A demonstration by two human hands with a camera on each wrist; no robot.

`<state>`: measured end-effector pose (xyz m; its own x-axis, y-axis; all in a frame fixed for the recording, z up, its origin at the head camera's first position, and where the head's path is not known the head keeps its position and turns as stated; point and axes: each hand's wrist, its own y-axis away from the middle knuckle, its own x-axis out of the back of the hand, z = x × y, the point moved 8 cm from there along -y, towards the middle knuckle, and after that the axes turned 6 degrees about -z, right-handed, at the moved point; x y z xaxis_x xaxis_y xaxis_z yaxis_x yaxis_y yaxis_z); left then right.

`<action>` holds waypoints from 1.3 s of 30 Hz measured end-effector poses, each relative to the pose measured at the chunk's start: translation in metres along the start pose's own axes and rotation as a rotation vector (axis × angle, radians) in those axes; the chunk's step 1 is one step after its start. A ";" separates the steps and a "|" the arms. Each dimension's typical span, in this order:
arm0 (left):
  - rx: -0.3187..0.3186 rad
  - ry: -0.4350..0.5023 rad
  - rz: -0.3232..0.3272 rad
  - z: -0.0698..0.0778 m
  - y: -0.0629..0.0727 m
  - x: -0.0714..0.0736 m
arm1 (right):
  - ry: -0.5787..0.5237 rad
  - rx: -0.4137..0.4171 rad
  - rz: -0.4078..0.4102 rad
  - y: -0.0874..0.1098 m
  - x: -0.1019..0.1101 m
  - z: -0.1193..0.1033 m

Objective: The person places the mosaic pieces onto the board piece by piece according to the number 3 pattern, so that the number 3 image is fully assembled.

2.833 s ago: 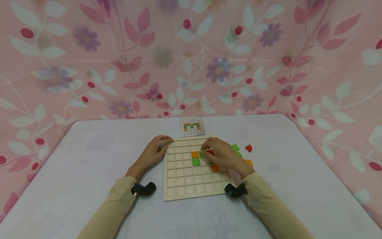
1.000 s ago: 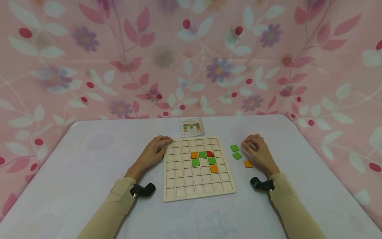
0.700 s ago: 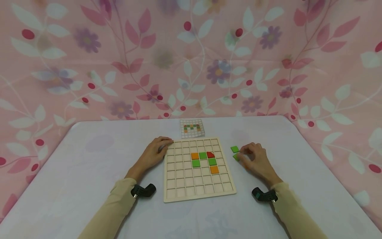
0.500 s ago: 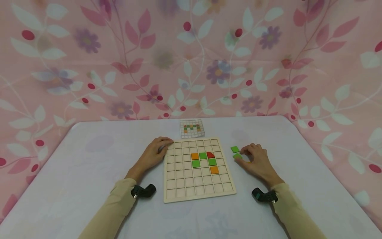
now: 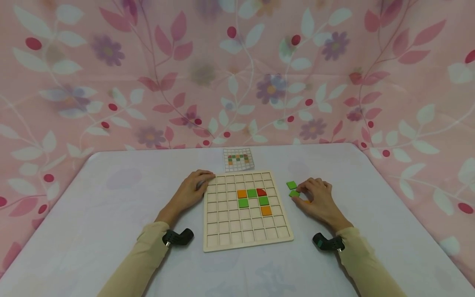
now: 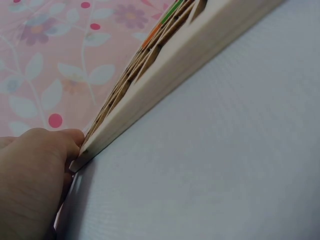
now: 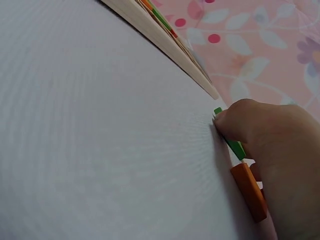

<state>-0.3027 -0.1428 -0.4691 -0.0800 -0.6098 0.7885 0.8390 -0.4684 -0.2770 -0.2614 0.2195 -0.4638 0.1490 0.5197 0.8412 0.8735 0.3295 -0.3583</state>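
In the head view my left hand (image 5: pixel 190 190) holds the far left corner of a wooden grid board (image 5: pixel 226 225), its fingers at the edge in the left wrist view too. To the right of the board, my right hand (image 5: pixel 318 201) has thumb and index finger at opposite sides of a loose green square tile (image 5: pixel 294 194), pinching it low over the table. An orange tile (image 7: pixel 248 192) lies beneath that hand, mostly covered in the head view. Just beyond sits a second loose green tile (image 5: pixel 291 185). On the board rest a red rounded tile (image 5: pixel 261 192) and several green and orange squares.
A printed pattern card (image 5: pixel 238 159) with a coloured grid lies behind the board. White cloth covers the table (image 5: pixel 130 198), and a pink floral curtain (image 5: pixel 237 74) hangs behind it. Each wrist carries a black camera, such as the right one (image 5: pixel 328 242).
My right hand has left the board and moved right to the loose tiles, then slightly left onto the green one. The loose red piece is now out of sight. My left hand stays put.
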 end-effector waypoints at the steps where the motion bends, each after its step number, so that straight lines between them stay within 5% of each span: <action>1: -0.007 0.000 0.005 0.000 0.000 0.001 | -0.005 0.005 0.006 -0.001 0.000 0.000; 11: 0.010 0.010 0.003 -0.004 -0.001 -0.002 | -0.092 0.019 0.038 -0.004 0.008 -0.003; 39: 0.021 0.016 0.031 -0.007 -0.001 -0.001 | -0.178 0.096 -0.132 -0.029 -0.001 -0.057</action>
<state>-0.3076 -0.1464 -0.4731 -0.0624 -0.6338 0.7710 0.8521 -0.4361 -0.2895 -0.2603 0.1644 -0.4308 -0.0550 0.5952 0.8017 0.8306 0.4729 -0.2942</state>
